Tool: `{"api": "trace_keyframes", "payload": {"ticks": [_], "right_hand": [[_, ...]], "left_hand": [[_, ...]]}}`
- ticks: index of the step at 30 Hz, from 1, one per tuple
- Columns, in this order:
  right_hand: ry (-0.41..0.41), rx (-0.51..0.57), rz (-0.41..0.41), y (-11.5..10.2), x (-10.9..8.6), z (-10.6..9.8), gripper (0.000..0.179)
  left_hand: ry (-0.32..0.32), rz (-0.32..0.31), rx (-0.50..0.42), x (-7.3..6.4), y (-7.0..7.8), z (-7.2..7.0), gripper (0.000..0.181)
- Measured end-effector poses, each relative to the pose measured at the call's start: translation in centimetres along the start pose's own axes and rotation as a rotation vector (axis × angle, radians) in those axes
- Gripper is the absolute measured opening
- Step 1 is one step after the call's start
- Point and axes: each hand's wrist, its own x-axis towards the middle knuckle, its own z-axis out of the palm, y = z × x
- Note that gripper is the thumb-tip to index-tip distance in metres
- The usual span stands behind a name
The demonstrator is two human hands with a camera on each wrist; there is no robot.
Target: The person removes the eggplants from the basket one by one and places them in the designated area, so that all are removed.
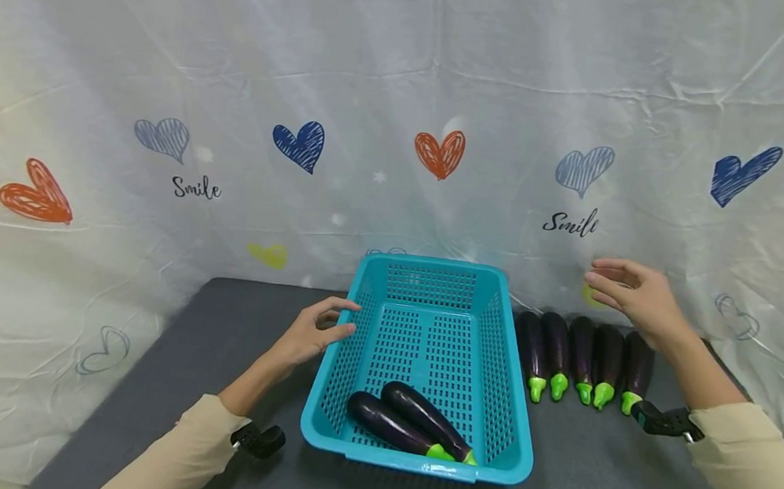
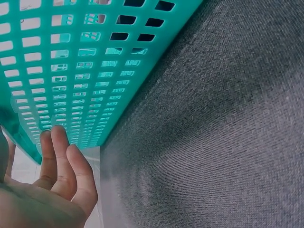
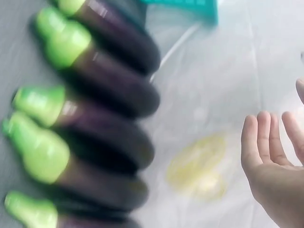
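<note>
Beige sleeves (image 1: 177, 448) are flanking a turquoise perforated basket (image 1: 433, 263) on the grey worktop (image 1: 582, 483). Two eggplants (image 1: 385, 423) are lying inside its near end; five others (image 1: 582, 349) are lining up just right. The left hand (image 1: 307, 335) is relaxing open at the left rim, contact unclear; the right hand (image 1: 635, 298) is hovering loosely open, empty, above the row.

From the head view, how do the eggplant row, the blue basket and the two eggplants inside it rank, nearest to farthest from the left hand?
1. Blue basket: its left rim is right by the left hand.
2. Two eggplants: inside the basket, toward its near end.
3. Eggplant row: past the basket's right side.
</note>
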Motion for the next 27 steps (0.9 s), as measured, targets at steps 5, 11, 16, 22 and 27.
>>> {"api": "trace_keyframes", "payload": {"ticks": [5,11,16,22,27], "right_hand": [[-0.044,0.056,-0.023,-2.2,1.0,2.5,0.060],[-0.113,0.134,-0.079,-4.7,2.1,5.6,0.054],[-0.143,0.145,-0.112,-6.2,2.7,7.6,0.052],[-0.189,0.180,-0.142,-7.6,3.2,10.1,0.051],[-0.245,0.297,-0.140,-8.9,3.8,12.6,0.049]], "left_hand": [[0.014,0.006,0.000,0.1,0.2,-0.2,0.040],[0.014,0.019,0.007,-0.1,0.1,-0.2,0.042],[0.013,0.024,0.002,0.0,0.0,0.0,0.042],[0.019,0.022,0.004,0.0,0.1,0.0,0.042],[0.019,0.014,0.009,-0.2,0.3,-0.1,0.042]]}}
